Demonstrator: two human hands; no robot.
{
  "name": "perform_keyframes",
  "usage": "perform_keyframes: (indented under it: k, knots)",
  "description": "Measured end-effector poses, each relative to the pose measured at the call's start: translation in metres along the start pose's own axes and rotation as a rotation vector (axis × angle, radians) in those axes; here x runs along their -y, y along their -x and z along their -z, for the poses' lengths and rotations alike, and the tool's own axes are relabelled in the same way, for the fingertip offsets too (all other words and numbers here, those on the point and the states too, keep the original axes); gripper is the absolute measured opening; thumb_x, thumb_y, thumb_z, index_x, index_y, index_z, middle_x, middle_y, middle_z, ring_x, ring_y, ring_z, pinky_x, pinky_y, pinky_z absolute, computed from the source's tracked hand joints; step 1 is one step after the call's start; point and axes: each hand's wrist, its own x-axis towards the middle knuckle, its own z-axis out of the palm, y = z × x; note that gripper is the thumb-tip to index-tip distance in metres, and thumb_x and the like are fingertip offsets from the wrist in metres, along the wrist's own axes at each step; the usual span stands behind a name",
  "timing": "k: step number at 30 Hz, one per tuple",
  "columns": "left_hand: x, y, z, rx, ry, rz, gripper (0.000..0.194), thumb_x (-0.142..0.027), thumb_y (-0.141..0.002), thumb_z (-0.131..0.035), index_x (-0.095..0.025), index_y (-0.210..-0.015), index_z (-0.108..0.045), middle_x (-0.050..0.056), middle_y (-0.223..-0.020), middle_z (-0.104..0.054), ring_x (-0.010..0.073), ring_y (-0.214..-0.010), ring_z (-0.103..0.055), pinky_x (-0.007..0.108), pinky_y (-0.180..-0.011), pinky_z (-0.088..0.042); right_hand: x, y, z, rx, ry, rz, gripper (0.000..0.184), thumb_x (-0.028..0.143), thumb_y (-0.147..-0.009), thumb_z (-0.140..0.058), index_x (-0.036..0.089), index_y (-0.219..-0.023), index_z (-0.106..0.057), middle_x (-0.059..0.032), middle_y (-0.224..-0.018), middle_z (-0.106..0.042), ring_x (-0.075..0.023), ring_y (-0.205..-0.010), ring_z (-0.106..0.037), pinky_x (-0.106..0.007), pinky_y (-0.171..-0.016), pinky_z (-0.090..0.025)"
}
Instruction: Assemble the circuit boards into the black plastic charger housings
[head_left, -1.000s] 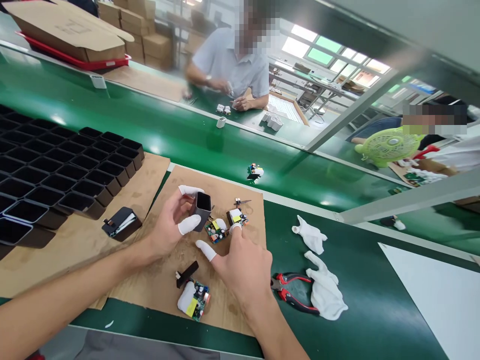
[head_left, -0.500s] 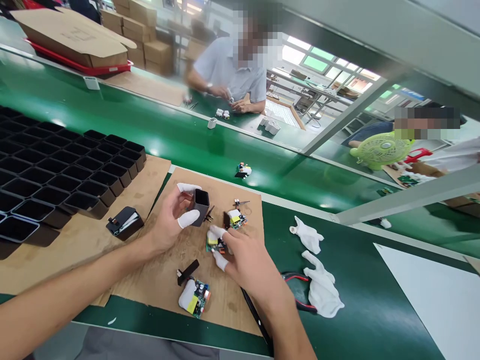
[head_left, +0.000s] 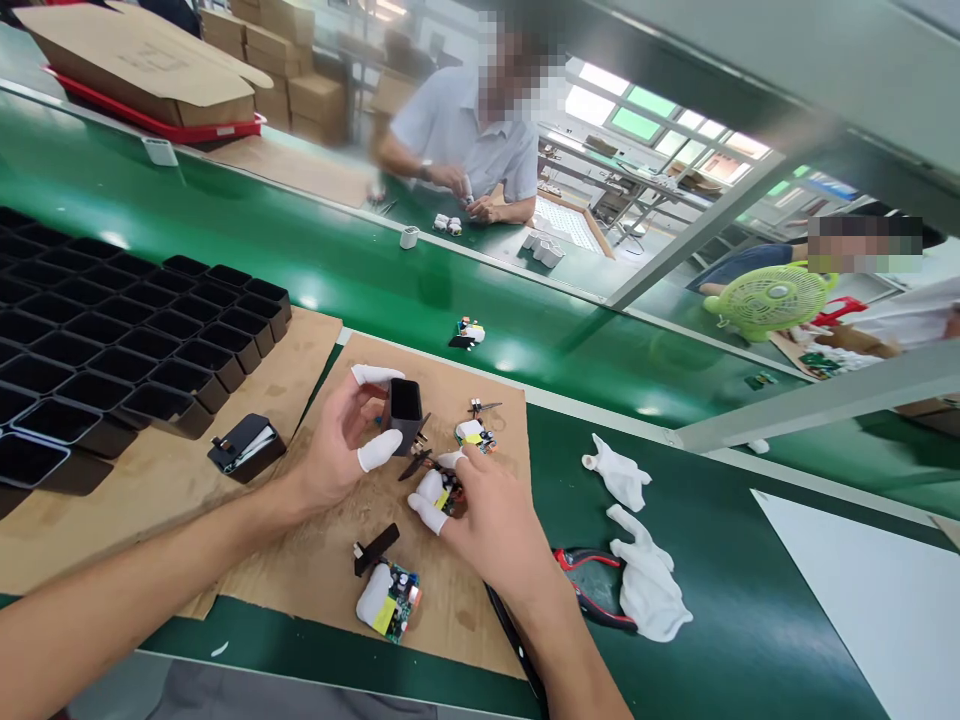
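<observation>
My left hand (head_left: 335, 440), with white finger cots on thumb and finger, is closed around a black plastic housing (head_left: 406, 412), its open end tilted up. Pinched in my right hand (head_left: 491, 515), just right of and below the housing, is a circuit board (head_left: 436, 488) with white filler and a yellow label. A flat black piece (head_left: 415, 464) lies between the housing and that board. Two more boards rest on the cardboard: one board (head_left: 474, 434) beyond my right hand, another board (head_left: 399, 600) nearer me beside a black cover piece (head_left: 376, 549).
Rows of empty black housings (head_left: 169, 385) stand at the left, with a filled housing (head_left: 247, 447) beside them. Red-handled pliers (head_left: 592, 585) and crumpled white gloves (head_left: 649, 590) lie right. Across the green conveyor belt (head_left: 360, 270), a co-worker (head_left: 465, 130) handles small parts; a green fan (head_left: 772, 300) stands farther right.
The board in my right hand has turned and lifted slightly, its white filler now facing me. Items on the green belt have shifted left. My left hand keeps the housing almost in place.
</observation>
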Motion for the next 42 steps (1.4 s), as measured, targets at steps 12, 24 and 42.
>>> perform_keyframes:
  k: [12, 24, 42]
  knots:
    - [-0.004, 0.012, -0.007, 0.183, -0.284, -0.142, 0.059, -0.015, -0.089, -0.077, -0.028, -0.144, -0.061, 0.010, -0.135, -0.068, 0.0264, -0.124, -0.074, 0.042, -0.109, -0.064, -0.012, 0.007, 0.027, -0.077, -0.372, 0.036, 0.017, 0.022, -0.085, -0.084, 0.026, -0.085, -0.067, 0.0024, -0.089, -0.068, -0.0191, -0.079, -0.062, -0.034, -0.075, -0.048]
    - [0.023, 0.011, -0.009, -0.131, -0.363, -0.156, 0.060, -0.025, -0.090, -0.077, -0.027, -0.147, -0.058, 0.012, -0.137, -0.069, 0.0308, -0.120, -0.075, 0.051, -0.108, -0.063, -0.038, -0.061, 0.064, -0.062, 0.281, 0.032, 0.025, 0.038, -0.113, -0.061, 0.022, -0.098, -0.073, -0.0096, -0.106, -0.077, -0.0291, -0.100, -0.072, -0.043, -0.092, -0.054]
    - [0.022, -0.007, -0.010, -0.229, -0.247, 0.036, 0.051, -0.028, -0.095, -0.076, -0.024, -0.142, -0.056, 0.014, -0.135, -0.069, 0.0329, -0.125, -0.071, 0.057, -0.116, -0.057, -0.050, -0.130, 0.070, 0.057, 0.372, -0.377, 0.038, 0.053, -0.109, -0.072, 0.017, -0.102, -0.080, -0.0197, -0.110, -0.083, -0.0328, -0.101, -0.078, -0.043, -0.086, -0.059]
